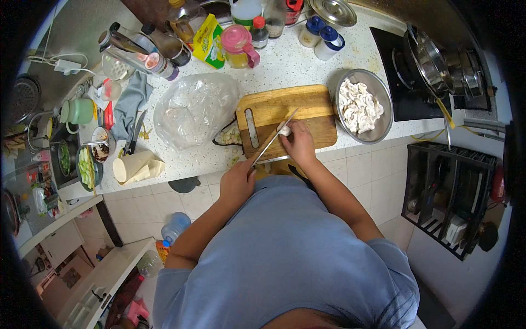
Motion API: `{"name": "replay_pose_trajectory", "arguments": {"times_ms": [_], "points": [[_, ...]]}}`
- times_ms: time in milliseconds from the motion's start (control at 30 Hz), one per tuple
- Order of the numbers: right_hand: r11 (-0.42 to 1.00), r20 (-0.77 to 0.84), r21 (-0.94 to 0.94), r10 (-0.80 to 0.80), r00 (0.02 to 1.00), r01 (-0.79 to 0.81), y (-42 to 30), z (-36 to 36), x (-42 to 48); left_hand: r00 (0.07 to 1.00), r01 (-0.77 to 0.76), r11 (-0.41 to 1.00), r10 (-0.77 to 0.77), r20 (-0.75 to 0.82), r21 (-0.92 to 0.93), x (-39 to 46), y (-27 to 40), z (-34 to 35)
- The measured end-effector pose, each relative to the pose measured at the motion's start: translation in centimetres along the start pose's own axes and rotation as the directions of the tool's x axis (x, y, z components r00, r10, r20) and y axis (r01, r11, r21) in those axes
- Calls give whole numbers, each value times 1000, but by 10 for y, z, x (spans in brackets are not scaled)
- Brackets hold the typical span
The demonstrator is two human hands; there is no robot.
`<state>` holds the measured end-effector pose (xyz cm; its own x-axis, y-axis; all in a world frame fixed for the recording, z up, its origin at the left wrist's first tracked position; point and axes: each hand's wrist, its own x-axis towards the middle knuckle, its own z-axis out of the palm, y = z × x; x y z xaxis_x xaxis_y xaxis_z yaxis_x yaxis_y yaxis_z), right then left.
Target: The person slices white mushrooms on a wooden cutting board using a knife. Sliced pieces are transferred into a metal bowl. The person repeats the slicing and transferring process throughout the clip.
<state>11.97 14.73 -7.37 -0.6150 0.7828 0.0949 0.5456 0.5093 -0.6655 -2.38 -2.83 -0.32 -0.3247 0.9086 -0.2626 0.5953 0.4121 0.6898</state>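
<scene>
My left hand [238,181] grips the handle of a kitchen knife [269,144], whose blade slants up and right over the wooden cutting board [283,98]. With my right hand [302,144] I hold a white mushroom [284,130] against the board, fingers curled over it, right of the blade. A pale piece, apparently mushroom, lies on the blade's other side. Just right of the board stands a steel bowl [386,119] of sliced mushrooms [359,105]. A dark container of chopped pale-green pieces [230,135] shows partly beneath the board's left end.
Left of the board rests a clear plastic bag [195,111], with scissors [134,135] and a paper roll [133,164] beyond. Bottles and a pink-lidded jug [238,45] line the back. On the right, a wok [425,61] sits on the cooktop [423,107].
</scene>
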Motion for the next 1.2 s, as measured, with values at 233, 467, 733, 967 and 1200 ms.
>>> {"name": "replay_pose_trajectory", "arguments": {"times_ms": [233,467,733,967,1200], "points": [[1000,-14,5,-14,1000,14,1,0,0,998,-35,999,35,-51,-17,26,-12,21],[999,-22,49,4,1000,-3,0,0,-1,994,-35,994,24,-107,-102,20,-9,16],[997,-48,70,-14,999,17,2,2,-2,999,-17,998,14,-42,-62,2,0,3],[998,-42,67,-6,999,9,2,2,-2,1000,-4,998,2,-27,-70,-2,3,1],[997,-44,73,2,999,1,2,1,-2,1000,-14,999,13,-26,-42,1,1,4]]}}
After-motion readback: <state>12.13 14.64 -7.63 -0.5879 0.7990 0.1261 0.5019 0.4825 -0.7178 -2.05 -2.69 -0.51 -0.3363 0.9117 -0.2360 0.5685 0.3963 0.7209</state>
